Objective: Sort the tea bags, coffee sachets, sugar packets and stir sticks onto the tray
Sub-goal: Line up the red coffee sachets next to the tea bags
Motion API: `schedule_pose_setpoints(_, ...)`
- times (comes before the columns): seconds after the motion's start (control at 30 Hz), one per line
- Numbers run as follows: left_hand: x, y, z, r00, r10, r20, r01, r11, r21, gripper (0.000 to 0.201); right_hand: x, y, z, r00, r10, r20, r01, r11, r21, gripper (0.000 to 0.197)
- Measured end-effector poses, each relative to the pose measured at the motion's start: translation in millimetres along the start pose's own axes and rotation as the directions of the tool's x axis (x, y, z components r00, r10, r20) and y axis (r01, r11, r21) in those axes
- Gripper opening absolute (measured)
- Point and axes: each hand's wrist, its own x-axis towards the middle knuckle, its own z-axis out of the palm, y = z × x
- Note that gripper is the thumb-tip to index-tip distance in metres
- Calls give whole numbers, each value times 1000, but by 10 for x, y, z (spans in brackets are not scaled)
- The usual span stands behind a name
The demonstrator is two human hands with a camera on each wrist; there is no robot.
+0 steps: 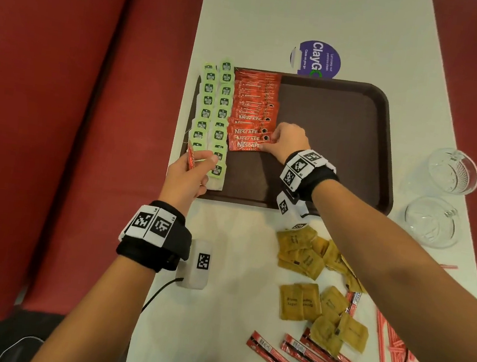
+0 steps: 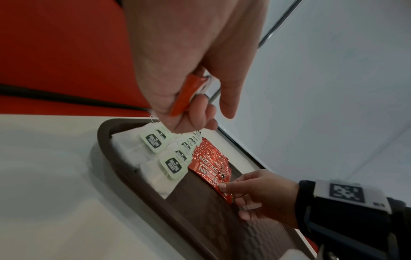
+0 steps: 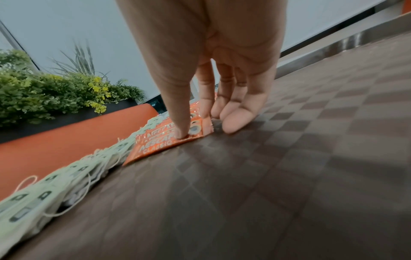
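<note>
Two columns of green-tagged tea bags (image 1: 213,117) run along the left edge of the brown tray (image 1: 342,133), and a column of overlapping red coffee sachets (image 1: 254,104) lies just beside them, reaching from the tray's far edge to about its middle. The right hand (image 1: 288,143) rests on the nearest sachet of that column (image 1: 246,146); the right wrist view shows the thumb tip pressing down on its printed face, the index finger on its right end and the other fingertips (image 3: 235,123) touching the bare tray floor beside it. The left hand (image 1: 188,174) hovers over the tray's near left corner, above the last tea bags, with its fingers curled round a held coffee sachet (image 2: 185,95) pinched between thumb and fingers. On the white table (image 1: 217,298) in front of the tray's near edge, brown sugar packets (image 1: 309,279) lie scattered toward the right, partly under the right forearm. Three more loose coffee sachets (image 1: 299,357) lie at the table's near edge, and a bunch of red stir sticks (image 1: 394,347) spreads near the right edge. Two clear glass cups (image 1: 442,197) stand beside the tray's right edge, and a purple round sticker (image 1: 317,58) shows just beyond its far edge. Both wrists carry black bands with square black-and-white markers
</note>
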Motion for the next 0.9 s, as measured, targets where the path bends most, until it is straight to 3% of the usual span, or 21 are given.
schedule_pose_setpoints(0.57, 65, 13, 22, 1000, -17, 23, 17, 999, 27, 9, 13, -26, 54, 998, -70, 0, 70, 997, -25, 31)
schedule_pose_setpoints(0.73, 98, 108, 91, 990, -141, 22, 143, 968, -205, 17, -28, -14, 16, 997, -79, -24, 79, 997, -26, 29)
schedule_pose_setpoints(0.9, 62, 134, 113, 986, -143, 84, 164, 921, -353, 38, -110, -50, -89, 990, -125, -64, 125, 992, 5, 30)
